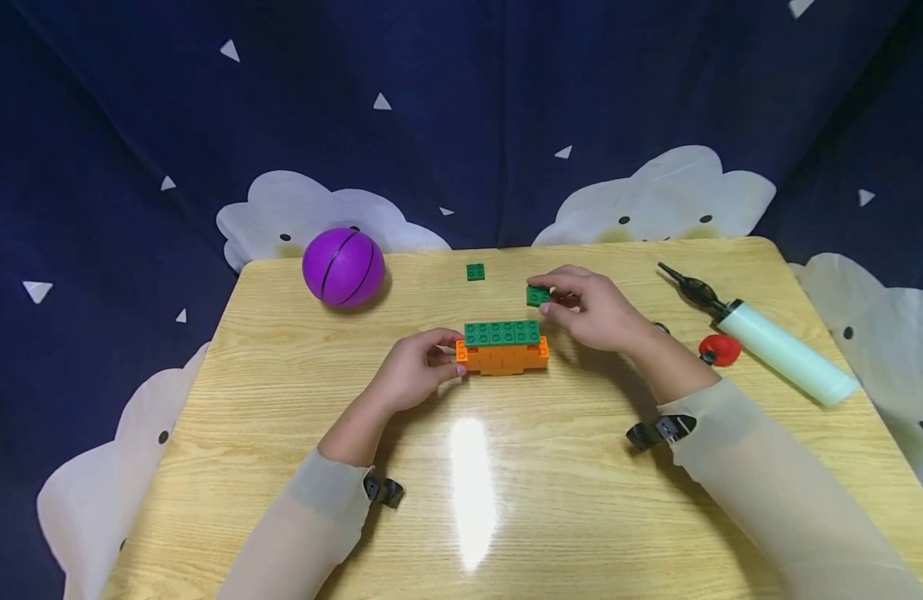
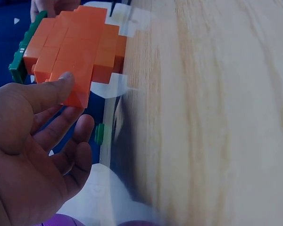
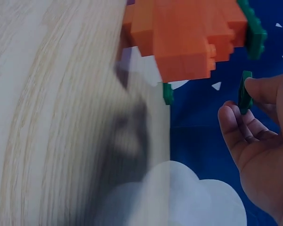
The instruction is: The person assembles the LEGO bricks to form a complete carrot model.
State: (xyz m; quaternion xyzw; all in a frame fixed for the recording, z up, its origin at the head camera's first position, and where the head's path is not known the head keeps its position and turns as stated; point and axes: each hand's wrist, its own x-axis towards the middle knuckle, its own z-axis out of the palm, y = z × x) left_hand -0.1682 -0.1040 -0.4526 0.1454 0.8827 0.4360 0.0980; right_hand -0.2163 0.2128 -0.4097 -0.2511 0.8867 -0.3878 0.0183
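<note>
An orange brick build (image 1: 502, 360) with a stepped underside stands on the table, topped by a row of flat green studded plates (image 1: 502, 333). My left hand (image 1: 416, 369) grips its left end, thumb on the near face and fingers behind, as the left wrist view shows. To the upper right of the build, my right hand (image 1: 592, 310) pinches a small green plate (image 3: 245, 92) between thumb and fingers, held apart from the build. Another small green plate (image 1: 475, 272) lies behind the build, near the table's far edge.
A purple ball (image 1: 343, 267) sits at the back left of the wooden table (image 1: 281, 467). On the right lie a pale green hand pump (image 1: 787, 350) with a black nozzle and a red object (image 1: 719, 350). Behind hangs a dark blue curtain (image 1: 446, 100).
</note>
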